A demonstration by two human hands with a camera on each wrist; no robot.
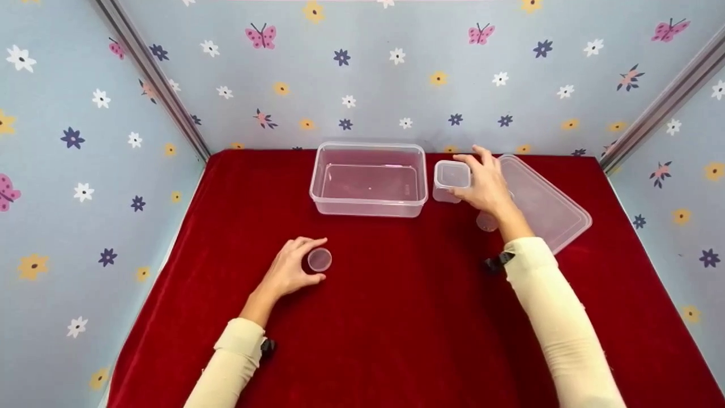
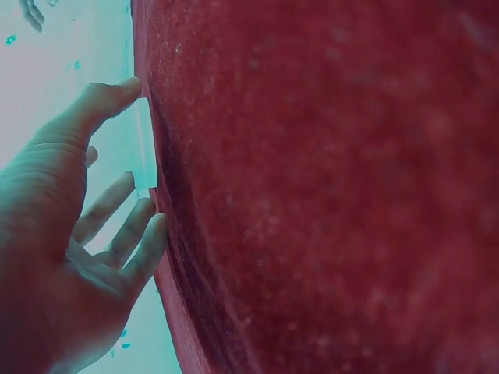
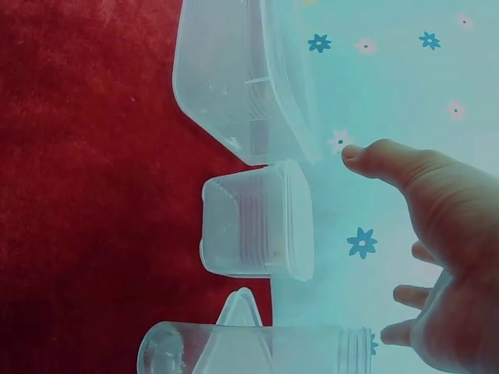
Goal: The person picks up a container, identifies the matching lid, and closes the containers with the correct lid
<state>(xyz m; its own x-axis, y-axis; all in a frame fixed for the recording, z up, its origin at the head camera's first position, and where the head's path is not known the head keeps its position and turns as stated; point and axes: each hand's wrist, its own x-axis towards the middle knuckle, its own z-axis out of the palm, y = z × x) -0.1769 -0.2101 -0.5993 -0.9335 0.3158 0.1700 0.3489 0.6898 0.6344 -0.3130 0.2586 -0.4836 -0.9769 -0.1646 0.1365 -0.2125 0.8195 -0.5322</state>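
My left hand [image 1: 288, 269] is spread around a small round translucent cap [image 1: 320, 259] on the red cloth. Thumb and forefinger arch to either side of it, with a slim gap showing from above. In the left wrist view the cap [image 2: 146, 144] appears edge-on between thumb and fingertips. My right hand [image 1: 488, 184] hovers over a small square clear container [image 1: 451, 173], thumb and fingers wide apart. From the right wrist, that lidded container [image 3: 249, 222] stands upright and the hand [image 3: 444, 249] is apart from it, holding nothing.
A large open rectangular clear box [image 1: 369, 208] stands at the back, left of the square container. A big flat clear lid [image 1: 546, 204] lies at the right, partly under my right forearm. Beside it, a clear cylindrical jar [image 3: 234, 347] with a threaded neck stands. Patterned walls [image 1: 374, 68] enclose the table.
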